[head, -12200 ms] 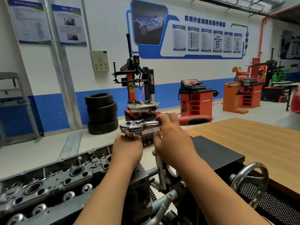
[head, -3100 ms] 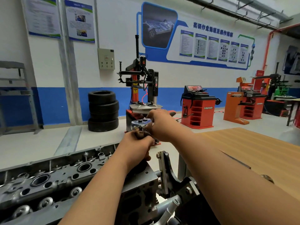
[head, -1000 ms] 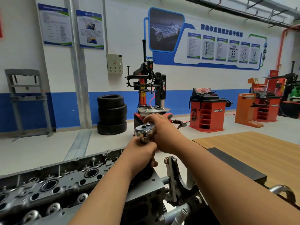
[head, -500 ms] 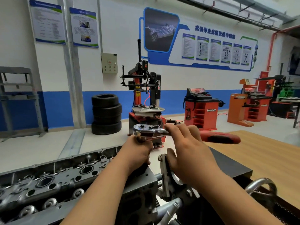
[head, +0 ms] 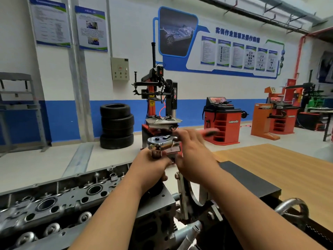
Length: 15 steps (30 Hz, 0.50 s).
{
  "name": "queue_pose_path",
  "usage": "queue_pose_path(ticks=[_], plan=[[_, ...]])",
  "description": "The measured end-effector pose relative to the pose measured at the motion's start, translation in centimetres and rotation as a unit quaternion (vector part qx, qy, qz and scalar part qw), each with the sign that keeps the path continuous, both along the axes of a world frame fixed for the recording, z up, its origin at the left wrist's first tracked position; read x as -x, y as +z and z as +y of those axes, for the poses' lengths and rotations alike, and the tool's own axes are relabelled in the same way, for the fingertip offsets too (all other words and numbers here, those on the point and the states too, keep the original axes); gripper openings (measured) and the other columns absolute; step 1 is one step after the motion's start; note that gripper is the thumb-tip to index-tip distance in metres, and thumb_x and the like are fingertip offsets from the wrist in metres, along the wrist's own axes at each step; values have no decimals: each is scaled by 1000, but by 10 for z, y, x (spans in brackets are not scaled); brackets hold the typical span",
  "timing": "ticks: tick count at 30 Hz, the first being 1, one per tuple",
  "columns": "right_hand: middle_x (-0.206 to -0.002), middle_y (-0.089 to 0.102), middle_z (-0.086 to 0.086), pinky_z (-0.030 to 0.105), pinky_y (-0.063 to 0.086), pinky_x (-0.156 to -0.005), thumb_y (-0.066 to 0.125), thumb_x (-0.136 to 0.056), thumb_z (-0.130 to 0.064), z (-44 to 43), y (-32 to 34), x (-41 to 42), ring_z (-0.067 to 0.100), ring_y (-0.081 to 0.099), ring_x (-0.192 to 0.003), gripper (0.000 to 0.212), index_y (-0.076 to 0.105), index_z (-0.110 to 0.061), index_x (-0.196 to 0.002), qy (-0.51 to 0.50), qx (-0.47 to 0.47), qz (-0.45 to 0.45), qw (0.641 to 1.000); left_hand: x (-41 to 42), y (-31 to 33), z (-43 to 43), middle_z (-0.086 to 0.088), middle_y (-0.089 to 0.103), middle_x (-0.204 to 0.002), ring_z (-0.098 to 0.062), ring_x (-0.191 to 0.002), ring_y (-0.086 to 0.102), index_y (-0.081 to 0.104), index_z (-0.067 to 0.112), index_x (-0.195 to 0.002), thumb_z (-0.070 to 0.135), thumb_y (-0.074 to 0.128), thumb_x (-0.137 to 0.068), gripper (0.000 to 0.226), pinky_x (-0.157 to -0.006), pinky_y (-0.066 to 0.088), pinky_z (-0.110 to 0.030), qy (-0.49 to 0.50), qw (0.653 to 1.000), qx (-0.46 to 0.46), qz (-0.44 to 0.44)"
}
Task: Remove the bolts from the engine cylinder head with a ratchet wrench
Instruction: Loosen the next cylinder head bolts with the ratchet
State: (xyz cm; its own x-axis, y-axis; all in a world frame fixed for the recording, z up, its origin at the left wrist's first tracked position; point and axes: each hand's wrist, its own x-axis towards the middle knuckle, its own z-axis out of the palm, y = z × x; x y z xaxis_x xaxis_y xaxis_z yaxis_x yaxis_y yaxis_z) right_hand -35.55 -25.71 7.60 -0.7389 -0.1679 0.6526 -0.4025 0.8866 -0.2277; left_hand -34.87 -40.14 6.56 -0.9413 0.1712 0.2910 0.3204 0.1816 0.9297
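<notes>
Your left hand grips the wrench by its shaft to steady it on the cylinder head, while your blurred right hand is at the handle, grip unclear.

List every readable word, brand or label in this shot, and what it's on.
"Lanpody": front of the red wheel balancer.
"power": vertical, on the black column of the tyre changer.
Blue Chinese heading on the wall board: blurred, unreadable.
Panels below it, two posters at left, grey control box, labels on the orange machines: too small to read.
Ratchet wrench, cylinder head: no legible marking.
</notes>
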Motion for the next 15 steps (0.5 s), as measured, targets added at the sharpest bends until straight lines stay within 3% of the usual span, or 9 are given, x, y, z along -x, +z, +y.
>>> queue_pose_path(ticks=[1, 3, 4, 6, 9, 11, 13, 15], plan=[[-140, 29, 0, 30, 30, -107, 60, -85, -13, -9, 6, 16, 16, 25, -132, 61, 33, -22, -138, 55, 29, -30, 998, 3, -1, -1, 7, 51, -44, -13, -41, 49, 72, 27, -65, 2, 56, -88, 37, -59, 52, -36, 1, 1000, -5, -3], [-142, 33, 2, 22, 23, -110, 65, -84, -6, -28, 17, 39, 17, 34, -131, 60, 40, -17, -137, 155, 34, -97, 983, 7, -2, -2, -1, 50, -46, -19, -43, 53, 64, 17, -63, 6, 52, -81, 23, -67, 52, -43, 18, 1000, -2, -1], [-144, 34, 1, 20, 26, -108, 66, -83, -5, -34, 21, 46, 17, 39, -129, 64, 39, -18, -139, 184, 2, -120, 976, 8, -1, -2, -2, 51, -47, -21, -44, 55, 58, 15, -69, 12, 51, -75, 10, -71, 53, -46, 31, 1000, 7, 3], [-148, 34, -1, 27, 35, -105, 65, -83, -6, -38, 28, 54, 19, 47, -124, 70, 33, -22, -142, 197, -76, -133, 968, 9, -2, -3, 1, 51, -45, -19, -42, 53, 49, 12, -79, 19, 48, -67, 14, -71, 55, -45, 46, 999, 22, -3], [-145, 40, -1, 30, 42, -94, 54, -87, 0, -31, 35, 53, 22, 50, -119, 65, 35, -29, -142, 164, -85, -137, 973, 10, -4, -1, 7, 41, -42, -13, -36, 41, 49, 16, -71, 13, 49, -71, 3, -58, 50, -36, 41, 999, -2, -4], [-145, 37, -1, 28, 41, -85, 48, -86, 3, -22, 38, 43, 22, 50, -116, 67, 35, -32, -142, 119, -83, -139, 980, 10, -5, 0, 7, 40, -42, -11, -34, 39, 54, 20, -68, 7, 50, -81, 19, -55, 48, -33, 44, 999, -15, -12], [-149, 29, 0, 33, 44, -90, 49, -88, -4, -11, 36, 22, 24, 48, -118, 65, 31, -31, -144, 69, -87, -134, 985, 9, -5, 2, 6, 41, -42, -10, -33, 40, 59, 23, -65, 5, 49, -87, 30, -55, 49, -34, 39, 999, -24, -18], [-152, 22, 0, 37, 45, -91, 53, -89, -12, 2, 30, -10, 27, 48, -119, 68, 23, -30, -147, 2, -96, -114, 989, 7, -4, 3, 10, 44, -39, -9, -34, 42, 60, 21, -74, 5, 48, -89, 26, -57, 50, -34, 34, 999, -19, -13]])
